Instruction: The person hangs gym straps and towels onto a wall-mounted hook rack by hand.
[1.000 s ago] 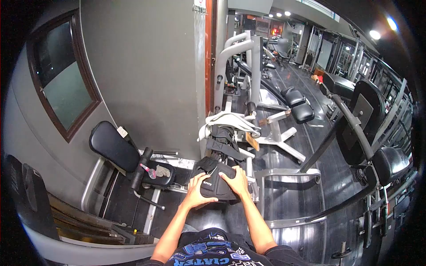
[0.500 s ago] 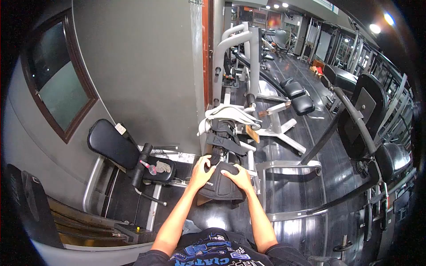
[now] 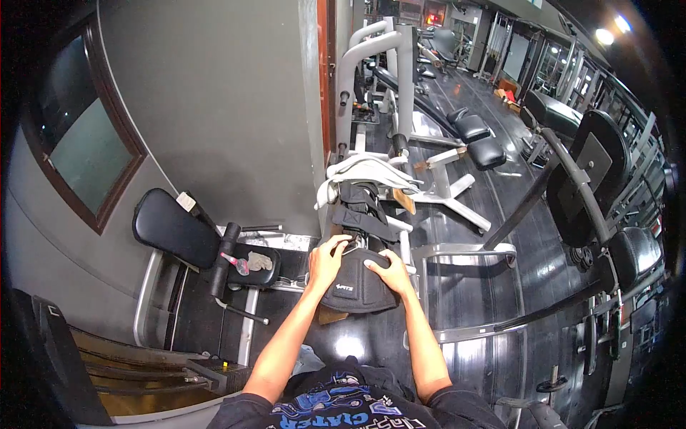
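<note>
A black padded belt [image 3: 357, 284] with a white logo lies in front of me, its wide curved end toward me. My left hand [image 3: 326, 265] is closed at the upper left edge of the pad, fingertips by a light metal-looking part. At the upper right edge, my right hand [image 3: 389, 273] grips the same belt, thumb on top and fingers hidden underneath. Beyond the pad, a black strap [image 3: 363, 224] lies folded on the bench. A white towel [image 3: 371, 171] is draped farther back, beyond the strap.
Left of me stands a black-padded machine [image 3: 175, 225] with a pink item and a cloth on its seat. A grey steel frame [image 3: 464, 250] rises at right. Weight machines and a black bench [image 3: 480, 143] stand farther back. A grey wall [image 3: 214, 107] borders the left.
The near end of the belt pad has turned up more toward me, showing its logo fully. My left fingers have shifted slightly up along its edge. The camera view has moved a little.
</note>
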`<state>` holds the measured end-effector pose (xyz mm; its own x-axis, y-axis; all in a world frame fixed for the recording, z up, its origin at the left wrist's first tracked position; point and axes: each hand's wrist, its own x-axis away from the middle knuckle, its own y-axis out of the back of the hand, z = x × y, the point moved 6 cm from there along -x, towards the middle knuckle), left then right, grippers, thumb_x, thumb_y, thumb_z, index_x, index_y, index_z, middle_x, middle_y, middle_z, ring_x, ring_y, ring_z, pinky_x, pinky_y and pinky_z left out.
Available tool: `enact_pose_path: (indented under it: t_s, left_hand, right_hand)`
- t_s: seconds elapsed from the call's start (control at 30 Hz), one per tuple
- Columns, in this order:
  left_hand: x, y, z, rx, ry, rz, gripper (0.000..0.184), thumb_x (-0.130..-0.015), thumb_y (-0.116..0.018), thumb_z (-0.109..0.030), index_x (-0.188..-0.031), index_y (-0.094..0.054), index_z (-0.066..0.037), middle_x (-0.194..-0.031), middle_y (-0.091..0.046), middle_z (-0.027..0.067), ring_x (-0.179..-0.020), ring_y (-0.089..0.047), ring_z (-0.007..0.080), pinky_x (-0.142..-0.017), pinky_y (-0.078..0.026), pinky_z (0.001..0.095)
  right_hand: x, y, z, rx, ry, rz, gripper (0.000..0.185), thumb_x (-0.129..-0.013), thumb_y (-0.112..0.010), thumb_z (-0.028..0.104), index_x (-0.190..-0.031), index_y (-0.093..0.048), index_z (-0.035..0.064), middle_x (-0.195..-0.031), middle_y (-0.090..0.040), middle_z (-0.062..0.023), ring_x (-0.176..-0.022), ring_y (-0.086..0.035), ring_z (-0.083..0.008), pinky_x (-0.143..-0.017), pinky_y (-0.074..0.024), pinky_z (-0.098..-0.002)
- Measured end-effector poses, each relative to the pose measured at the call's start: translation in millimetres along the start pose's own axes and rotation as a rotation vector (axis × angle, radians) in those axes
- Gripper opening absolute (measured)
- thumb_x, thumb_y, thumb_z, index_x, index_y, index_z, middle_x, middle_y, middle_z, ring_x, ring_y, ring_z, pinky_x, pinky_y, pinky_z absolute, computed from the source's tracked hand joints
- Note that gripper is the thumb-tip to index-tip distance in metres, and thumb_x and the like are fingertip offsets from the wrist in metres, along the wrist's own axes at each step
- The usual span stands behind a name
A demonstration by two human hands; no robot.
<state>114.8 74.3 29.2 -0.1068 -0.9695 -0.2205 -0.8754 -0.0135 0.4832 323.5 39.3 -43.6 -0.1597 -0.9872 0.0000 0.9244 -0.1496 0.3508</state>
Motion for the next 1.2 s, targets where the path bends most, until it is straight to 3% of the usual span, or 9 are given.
enact_pose_path:
  t_s: [0.17,0.3,0.43,0.6,0.7,0.8,0.93,1.03,1.2]
  left_hand:
    - [5.7,13.3,-10.9,-0.068,-0.264,-0.222,0.021,-0.091,-0.072,-0.023,-0.111,-0.076,-0.025,-0.083,-0.061,0.0092,-0.074,-0.063,0.0271,-0.068,-0.053,0.0401]
    - [17.7,17.5,-28.1,-0.037,-0.217,-0.124,0.022,-0.090,-0.071,-0.017,-0.111,-0.077,-0.020,-0.087,-0.067,0.0082,-0.078,-0.064,0.0229,-0.070,-0.053,0.0343]
    - [25.8,17.6,-47.0,-0.037,-0.409,-0.143,0.022,-0.086,-0.073,-0.009,-0.107,-0.079,-0.014,-0.095,-0.075,0.0034,-0.075,-0.062,0.0198,-0.071,-0.054,0.0326]
    - [31.4,16.3,-58.1,-0.073,-0.505,-0.094,0.023,-0.081,-0.076,-0.009,-0.103,-0.080,-0.014,-0.100,-0.076,0.0010,-0.077,-0.060,0.0188,-0.070,-0.053,0.0308]
    - [45.0,27.7,-78.0,-0.170,-0.665,-0.198,0.028,-0.077,-0.081,-0.013,-0.105,-0.078,-0.013,-0.113,-0.074,-0.0039,-0.092,-0.057,0.0207,-0.087,-0.047,0.0344]
    - [55.7,27.0,-50.3,-0.153,-0.555,-0.355,0.054,-0.066,-0.091,-0.025,-0.112,-0.065,-0.012,-0.118,-0.058,0.0082,-0.106,-0.049,0.0285,-0.095,-0.041,0.0429]
    - [70.4,17.4,-21.0,-0.218,-0.418,-0.449,0.059,-0.065,-0.091,-0.026,-0.111,-0.057,-0.011,-0.108,-0.048,0.0128,-0.108,-0.046,0.0316,-0.096,-0.040,0.0460]
    - [68.7,8.1,-16.3,-0.190,-0.308,-0.247,0.052,-0.069,-0.088,-0.024,-0.108,-0.057,-0.010,-0.108,-0.048,0.0139,-0.108,-0.048,0.0337,-0.097,-0.040,0.0469]
    - [68.2,0.2,-11.2,-0.175,-0.321,-0.060,0.033,-0.075,-0.083,-0.021,-0.101,-0.065,-0.010,-0.111,-0.057,0.0109,-0.105,-0.055,0.0318,-0.094,-0.045,0.0445]
  right_hand:
    - [22.3,10.2,64.5,0.370,0.412,-0.234,0.052,-0.078,-0.083,0.032,-0.122,-0.064,0.0143,-0.099,-0.060,-0.0100,-0.103,-0.059,-0.0312,-0.091,-0.0484,-0.0432]
    - [38.1,-10.0,101.9,0.550,0.348,-0.259,0.057,-0.076,-0.076,0.014,-0.131,-0.060,0.0138,-0.089,-0.058,-0.0081,-0.090,-0.059,-0.0280,-0.084,-0.0497,-0.0413]
    - [37.6,-27.3,101.9,0.320,0.326,-0.285,0.055,-0.081,-0.073,0.018,-0.135,-0.059,0.0185,-0.087,-0.058,-0.0078,-0.082,-0.063,-0.0297,-0.072,-0.0519,-0.0429]
    - [26.9,-26.0,84.0,0.302,0.237,-0.266,0.032,-0.083,-0.073,0.017,-0.114,-0.069,0.0101,-0.089,-0.062,-0.0102,-0.080,-0.066,-0.0315,-0.070,-0.0517,-0.0428]
    - [26.2,-21.3,71.9,0.174,0.223,-0.347,0.022,-0.085,-0.072,0.017,-0.103,-0.071,0.0047,-0.086,-0.069,-0.0139,-0.078,-0.069,-0.0305,-0.070,-0.0523,-0.0399]
    - [22.0,-19.0,56.4,0.008,0.122,-0.415,0.019,-0.085,-0.072,0.015,-0.097,-0.071,0.0005,-0.082,-0.072,-0.0181,-0.077,-0.072,-0.0278,-0.071,-0.0526,-0.0377]
    - [17.5,-17.2,28.0,-0.097,0.143,-0.481,0.020,-0.087,-0.072,0.015,-0.093,-0.068,-0.0031,-0.079,-0.071,-0.0163,-0.075,-0.070,-0.0244,-0.071,-0.0522,-0.0374]
    - [21.0,-15.3,21.0,-0.235,0.030,-0.425,0.016,-0.088,-0.069,0.010,-0.084,-0.063,-0.0045,-0.067,-0.061,-0.0059,-0.060,-0.054,-0.0108,-0.059,-0.0515,-0.0327]
    - [11.3,-8.8,23.0,-0.410,0.046,-0.455,0.011,-0.092,-0.062,0.004,-0.088,-0.066,-0.0057,-0.074,-0.065,-0.0052,-0.059,-0.056,-0.0086,-0.049,-0.0519,-0.0268]
